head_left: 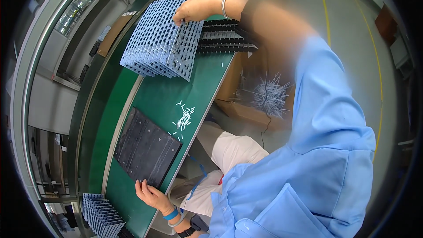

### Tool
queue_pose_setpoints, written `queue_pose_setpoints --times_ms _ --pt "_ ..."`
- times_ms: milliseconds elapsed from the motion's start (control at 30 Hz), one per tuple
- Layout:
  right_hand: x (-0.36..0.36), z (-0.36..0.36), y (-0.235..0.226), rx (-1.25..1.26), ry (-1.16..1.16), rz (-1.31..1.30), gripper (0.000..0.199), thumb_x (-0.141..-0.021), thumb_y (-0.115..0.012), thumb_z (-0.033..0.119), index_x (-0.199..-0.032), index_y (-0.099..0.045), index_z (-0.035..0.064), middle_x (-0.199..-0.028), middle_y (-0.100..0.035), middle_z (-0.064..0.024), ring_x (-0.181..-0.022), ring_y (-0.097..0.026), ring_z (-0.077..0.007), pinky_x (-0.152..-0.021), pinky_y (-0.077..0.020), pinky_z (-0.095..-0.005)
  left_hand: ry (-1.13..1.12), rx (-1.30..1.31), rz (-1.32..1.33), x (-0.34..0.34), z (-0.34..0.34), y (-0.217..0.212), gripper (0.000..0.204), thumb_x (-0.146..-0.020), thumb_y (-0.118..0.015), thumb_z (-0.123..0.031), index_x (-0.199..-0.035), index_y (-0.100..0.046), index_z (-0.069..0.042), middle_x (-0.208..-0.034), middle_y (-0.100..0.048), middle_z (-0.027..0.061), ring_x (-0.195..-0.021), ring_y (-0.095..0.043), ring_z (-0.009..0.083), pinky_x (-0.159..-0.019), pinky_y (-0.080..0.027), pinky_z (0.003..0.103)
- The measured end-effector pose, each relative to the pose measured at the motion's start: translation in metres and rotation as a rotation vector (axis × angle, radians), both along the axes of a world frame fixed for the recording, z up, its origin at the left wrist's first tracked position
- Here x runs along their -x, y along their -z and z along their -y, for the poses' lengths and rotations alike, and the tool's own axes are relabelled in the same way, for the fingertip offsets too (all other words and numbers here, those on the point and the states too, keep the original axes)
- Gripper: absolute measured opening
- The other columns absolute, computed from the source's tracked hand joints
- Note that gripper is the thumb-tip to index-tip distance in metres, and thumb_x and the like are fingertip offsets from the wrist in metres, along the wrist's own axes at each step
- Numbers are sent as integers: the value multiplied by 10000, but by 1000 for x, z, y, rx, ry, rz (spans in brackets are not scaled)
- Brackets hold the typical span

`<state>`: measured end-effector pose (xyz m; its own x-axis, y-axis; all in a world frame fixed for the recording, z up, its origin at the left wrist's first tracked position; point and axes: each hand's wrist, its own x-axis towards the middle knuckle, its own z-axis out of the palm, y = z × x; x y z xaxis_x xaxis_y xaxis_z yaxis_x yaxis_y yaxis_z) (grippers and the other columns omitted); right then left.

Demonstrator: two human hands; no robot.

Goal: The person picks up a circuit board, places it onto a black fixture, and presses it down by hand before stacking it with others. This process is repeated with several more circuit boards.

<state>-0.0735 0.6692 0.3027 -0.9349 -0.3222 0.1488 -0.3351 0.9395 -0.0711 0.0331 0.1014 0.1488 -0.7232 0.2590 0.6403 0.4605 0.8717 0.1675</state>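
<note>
- Head view, looking across the bench: the perforated blue-grey panels [147, 33] stand on edge in a close row, presumably so each can be gripped singly without its faces rubbing.
- Beside and partly behind them, black slotted rails [220, 41] run along the bench; I'd guess their notches are meant to keep such panels upright and spaced.
- The right hand [189, 12] reaches over the row, its fingers bent down and nearly closed; it seems to pinch the front panel [187, 46] near its upper edge, though the fingertips are partly hidden. That panel stands at the near end of the row, slightly angled away from its neighbours.
- The left hand [153, 196] is loosely open, fingertips resting on the near corner of a dark flat plate [147, 145], perhaps just to steady it or themselves.
- That plate lies flat on the green bench top [161, 90], squarely within reach, likely as a working support.
- Short white slivers [184, 118] lie scattered next to the plate, well apart from both hands.
- At the bench's other end, a second row of panels [103, 216] stands upright too.
- Below the bench edge, an open carton [229, 80] holds a tangle of pale strips [272, 94], probably gathered there to spare bench space.
</note>
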Motion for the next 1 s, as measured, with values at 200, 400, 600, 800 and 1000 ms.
queue_pose_setpoints --times_ms 200,400,600,800,1000 --pt "5 -4 5 -13 -20 -23 175 -846 -521 50 -1011 -575 74 -1009 -604 -102 -956 -569 -284 -821 -452 -384 -1 1 -8 2 0 2 206 -868 -463 31 -1036 -582 45 -1188 -503 175 -1064 -499 311 -907 -418 367" --pt "0 4 7 -16 -26 -77 176 -842 -508 50 -997 -582 88 -994 -564 -81 -977 -542 -287 -836 -445 -390 -9 -18 1 -3 1 0 200 -864 -467 34 -1026 -585 38 -1181 -509 170 -1066 -500 310 -909 -413 367" --pt "-2 -2 34 -170 51 -419 245 -763 -542 22 -957 -607 158 -964 -534 -65 -1005 -525 -255 -817 -461 -376 1 -37 17 -3 -9 -2 184 -859 -482 28 -1004 -595 23 -1167 -521 169 -1064 -504 308 -903 -414 365" --pt "8 50 8 -273 53 -427 232 -780 -519 67 -966 -614 169 -945 -539 -61 -1006 -526 -251 -833 -458 -373 -61 -129 -2 -18 18 -10 188 -838 -502 43 -993 -603 5 -1163 -530 163 -1057 -513 306 -902 -417 366" --pt "8 -18 38 685 305 -146 278 -864 -512 236 -979 -589 -5 -947 -585 -74 -893 -533 -172 -805 -419 -308 -20 -285 -54 -1 31 -26 222 -790 -538 60 -980 -606 -33 -1129 -550 160 -1036 -522 319 -881 -427 376"
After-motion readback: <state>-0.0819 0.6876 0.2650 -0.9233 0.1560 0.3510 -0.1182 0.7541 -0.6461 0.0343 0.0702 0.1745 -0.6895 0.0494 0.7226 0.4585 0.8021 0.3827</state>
